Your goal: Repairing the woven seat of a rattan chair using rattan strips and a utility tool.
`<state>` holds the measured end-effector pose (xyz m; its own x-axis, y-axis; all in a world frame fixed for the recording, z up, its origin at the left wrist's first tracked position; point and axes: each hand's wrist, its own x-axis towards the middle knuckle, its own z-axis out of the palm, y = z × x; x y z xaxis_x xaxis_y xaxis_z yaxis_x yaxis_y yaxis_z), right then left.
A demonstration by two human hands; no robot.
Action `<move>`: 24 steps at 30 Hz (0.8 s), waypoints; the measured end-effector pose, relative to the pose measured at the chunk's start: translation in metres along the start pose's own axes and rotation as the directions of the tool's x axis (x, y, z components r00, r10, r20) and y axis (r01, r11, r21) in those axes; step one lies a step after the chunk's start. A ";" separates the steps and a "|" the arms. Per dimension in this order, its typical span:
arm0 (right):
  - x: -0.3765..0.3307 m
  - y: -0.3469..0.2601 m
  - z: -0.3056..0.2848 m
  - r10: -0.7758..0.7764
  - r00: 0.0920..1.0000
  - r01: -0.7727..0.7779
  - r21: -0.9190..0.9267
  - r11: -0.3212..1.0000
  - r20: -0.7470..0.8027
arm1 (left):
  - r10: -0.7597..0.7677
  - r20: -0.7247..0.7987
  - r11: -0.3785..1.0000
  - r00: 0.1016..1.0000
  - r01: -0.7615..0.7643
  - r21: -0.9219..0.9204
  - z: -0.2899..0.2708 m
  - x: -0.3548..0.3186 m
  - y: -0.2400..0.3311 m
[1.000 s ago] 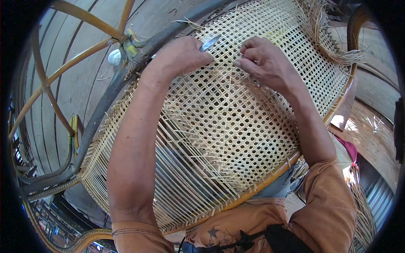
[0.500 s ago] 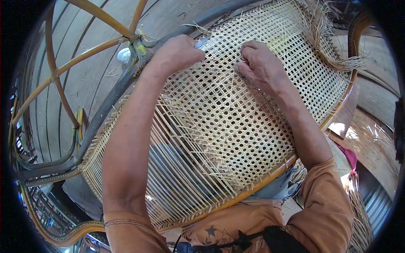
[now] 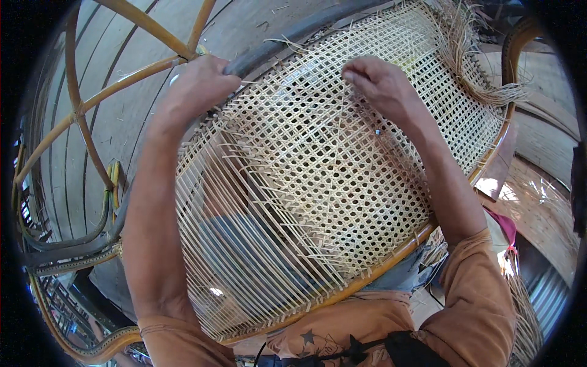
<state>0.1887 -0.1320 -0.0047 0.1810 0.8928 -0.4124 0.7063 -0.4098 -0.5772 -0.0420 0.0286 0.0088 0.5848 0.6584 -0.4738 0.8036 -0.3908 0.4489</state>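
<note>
A grey wooden plank floor (image 3: pixel 131 122) spreads at the far left, crossed by bent rattan poles (image 3: pixel 92 101). Sunlight falls on the floor at the right (image 3: pixel 532 189).

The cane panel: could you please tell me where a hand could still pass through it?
Only through the unwoven strands below the left hand. The woven lattice under the right hand is tight, and loose ends crowd the far corner.

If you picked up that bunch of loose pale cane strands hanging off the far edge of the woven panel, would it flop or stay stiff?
The bunch of loose pale cane strands would probably flop and spring a little, since it already droops in a curve over the woven cane panel. It looks light, being thin strips. Single strands might kink or snap if bent sharply, like the stray ends sticking out near the left hand.
</note>
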 end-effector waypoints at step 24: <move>-0.016 -0.032 0.033 0.227 0.969 -0.224 0.040 0.974 -0.100 | 0.202 0.273 0.850 0.941 -0.307 0.428 0.022 0.029 0.083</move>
<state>0.1406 -0.1388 -0.0025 0.4038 0.7907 -0.4601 0.6202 -0.6064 -0.4977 0.0440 0.0013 0.0151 0.7424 0.3646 -0.5620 0.5510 -0.8095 0.2027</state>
